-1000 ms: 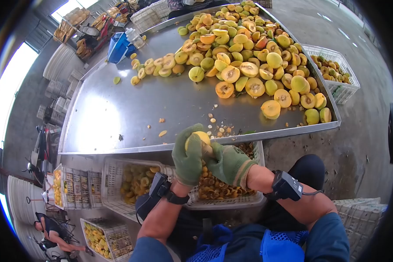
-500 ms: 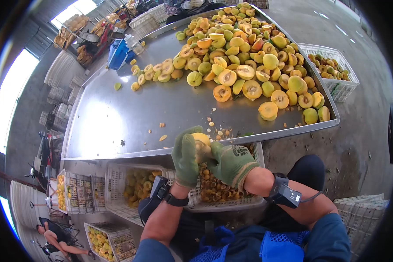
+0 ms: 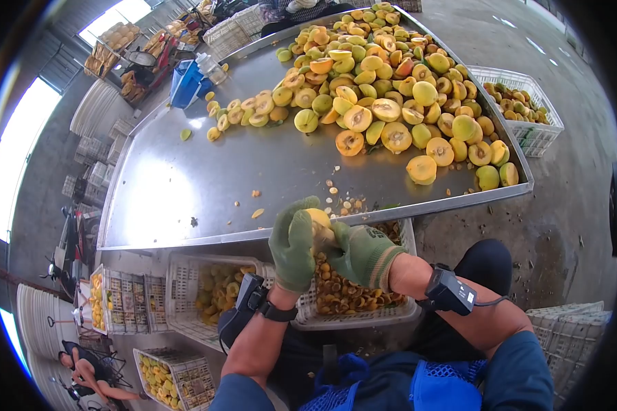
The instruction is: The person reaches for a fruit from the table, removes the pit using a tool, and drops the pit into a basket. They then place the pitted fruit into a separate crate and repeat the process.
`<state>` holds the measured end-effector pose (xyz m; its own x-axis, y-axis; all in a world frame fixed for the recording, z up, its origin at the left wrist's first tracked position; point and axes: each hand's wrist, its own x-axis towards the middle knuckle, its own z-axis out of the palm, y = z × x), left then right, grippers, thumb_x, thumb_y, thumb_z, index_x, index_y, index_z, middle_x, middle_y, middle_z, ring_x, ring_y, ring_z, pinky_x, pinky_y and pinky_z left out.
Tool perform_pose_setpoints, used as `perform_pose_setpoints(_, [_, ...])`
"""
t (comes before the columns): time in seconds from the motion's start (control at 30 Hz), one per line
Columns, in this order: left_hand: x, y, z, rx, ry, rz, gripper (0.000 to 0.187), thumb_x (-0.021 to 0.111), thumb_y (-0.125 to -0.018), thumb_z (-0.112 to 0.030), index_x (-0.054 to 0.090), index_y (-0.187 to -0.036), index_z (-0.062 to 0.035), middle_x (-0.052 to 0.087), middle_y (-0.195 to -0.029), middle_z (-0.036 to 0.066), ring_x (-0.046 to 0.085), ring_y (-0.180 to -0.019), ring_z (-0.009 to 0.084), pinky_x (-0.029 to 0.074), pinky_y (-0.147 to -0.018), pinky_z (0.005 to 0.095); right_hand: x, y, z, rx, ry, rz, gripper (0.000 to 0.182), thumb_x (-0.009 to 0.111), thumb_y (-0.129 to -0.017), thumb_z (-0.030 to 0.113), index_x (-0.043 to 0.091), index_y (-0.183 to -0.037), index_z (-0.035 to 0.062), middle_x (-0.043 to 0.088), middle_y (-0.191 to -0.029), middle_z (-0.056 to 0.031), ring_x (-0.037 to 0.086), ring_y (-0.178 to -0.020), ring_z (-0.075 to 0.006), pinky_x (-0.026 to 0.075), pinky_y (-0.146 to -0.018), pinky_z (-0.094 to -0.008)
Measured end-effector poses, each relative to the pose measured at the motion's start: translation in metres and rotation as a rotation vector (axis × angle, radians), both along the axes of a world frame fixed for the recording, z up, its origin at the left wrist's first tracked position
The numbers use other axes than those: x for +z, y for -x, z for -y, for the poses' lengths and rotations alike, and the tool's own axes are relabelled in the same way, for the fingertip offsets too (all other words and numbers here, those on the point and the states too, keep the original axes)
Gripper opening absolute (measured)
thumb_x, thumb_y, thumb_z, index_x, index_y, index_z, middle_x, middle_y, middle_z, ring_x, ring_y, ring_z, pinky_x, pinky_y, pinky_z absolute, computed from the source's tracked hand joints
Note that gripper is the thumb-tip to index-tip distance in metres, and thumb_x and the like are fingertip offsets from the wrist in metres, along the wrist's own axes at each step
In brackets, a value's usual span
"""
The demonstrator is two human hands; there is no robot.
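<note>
- Bottom centre of frame: blue apron and both forearms, each with a black wrist device.
- Lower centre, below the hands: white crate holding brown pits and scraps; it lies directly under the held fruit.
- Lower left: second white crate with yellow fruit pieces inside; further crates of fruit lower left, and another person bending at the bottom left corner.
- Centre: left hand, green glove, fingers curled closed around a yellow fruit half; glove hides most of the fruit.
- Right hand, green glove, pressed against the same fruit from the right, fingers bent in; fingertips hidden behind the fruit, so cannot tell what they grip.
- Fruit sits just in front of the near edge of the steel table, above the crate.
- Table near edge: scattered pits.
- Upper centre and right: large pile of halved fruit.
- Upper left: blue container.
- Right: crate of fruit on the floor.
</note>
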<state>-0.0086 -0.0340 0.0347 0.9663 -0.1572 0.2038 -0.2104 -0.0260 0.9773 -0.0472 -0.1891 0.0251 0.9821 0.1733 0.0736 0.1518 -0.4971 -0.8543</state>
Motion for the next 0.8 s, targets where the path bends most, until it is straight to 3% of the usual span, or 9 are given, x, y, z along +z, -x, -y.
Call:
perform_pose_setpoints(0.13, [-0.001,0.004,0.003,0.060,-0.043,0.032,0.035,0.050,-0.108,-0.027,0.064,-0.122,0.0013,0.069,-0.117,0.010,0.064,-0.099,0.0169,0.054,-0.089,0.0330,-0.007,-0.001,-0.002,0.064,-0.119,-0.138,0.026,0.066,-0.094,0.026,0.069,-0.110,0.0053,0.072,-0.099,-0.0224,0.069,-0.093,-0.0414,0.055,-0.080,-0.0453])
perform_pose_setpoints(0.23, [0.002,0.010,0.005,0.093,-0.100,0.075,0.036,0.048,-0.109,-0.028,0.064,-0.122,0.0008,0.068,-0.117,0.010,0.064,-0.100,0.0165,0.053,-0.089,0.0330,-0.006,-0.001,-0.004,0.091,-0.150,-0.210,0.025,0.065,-0.094,0.025,0.070,-0.109,0.0051,0.073,-0.099,-0.0218,0.070,-0.093,-0.0410,0.054,-0.081,-0.0447])
perform_pose_setpoints(0.4, [-0.002,0.009,0.007,0.135,-0.157,0.174,0.036,0.047,-0.109,-0.029,0.064,-0.123,-0.0001,0.068,-0.116,0.010,0.063,-0.100,0.0160,0.053,-0.090,0.0335,-0.030,-0.007,-0.012,0.131,-0.429,-0.366,0.027,0.065,-0.095,0.027,0.069,-0.110,0.0047,0.072,-0.099,-0.0232,0.069,-0.093,-0.0411,0.055,-0.080,-0.0436])
perform_pose_setpoints(0.5, [0.000,0.002,0.006,0.096,-0.082,0.093,0.037,0.049,-0.109,-0.030,0.064,-0.123,-0.0001,0.068,-0.112,0.010,0.064,-0.100,0.0161,0.054,-0.088,0.0322,0.021,0.007,-0.001,-0.008,0.011,-0.173,0.029,0.066,-0.095,0.027,0.066,-0.111,0.0039,0.071,-0.096,-0.0237,0.069,-0.092,-0.0411,0.054,-0.076,-0.0438])
perform_pose_setpoints(0.6, [-0.004,-0.009,-0.005,-0.069,0.279,-0.212,0.042,0.048,-0.110,-0.036,0.064,-0.124,-0.0002,0.068,-0.109,0.009,0.065,-0.097,0.0169,0.056,-0.086,0.0311,0.018,0.009,0.004,-0.116,0.223,0.181,0.015,0.063,-0.096,0.018,0.065,-0.103,0.0055,0.070,-0.089,-0.0218,0.067,-0.079,-0.0432,0.051,-0.066,-0.0462])
perform_pose_setpoints(0.8, [-0.014,-0.012,-0.012,-0.070,0.331,-0.262,0.058,0.041,-0.109,-0.051,0.059,-0.131,0.0003,0.067,-0.111,0.009,0.068,-0.097,0.0184,0.058,-0.086,0.0324,0.008,0.011,0.005,-0.078,-0.106,0.069,0.017,0.066,-0.092,0.020,0.064,-0.104,0.0066,0.070,-0.086,-0.0203,0.067,-0.080,-0.0441,0.051,-0.067,-0.0490])
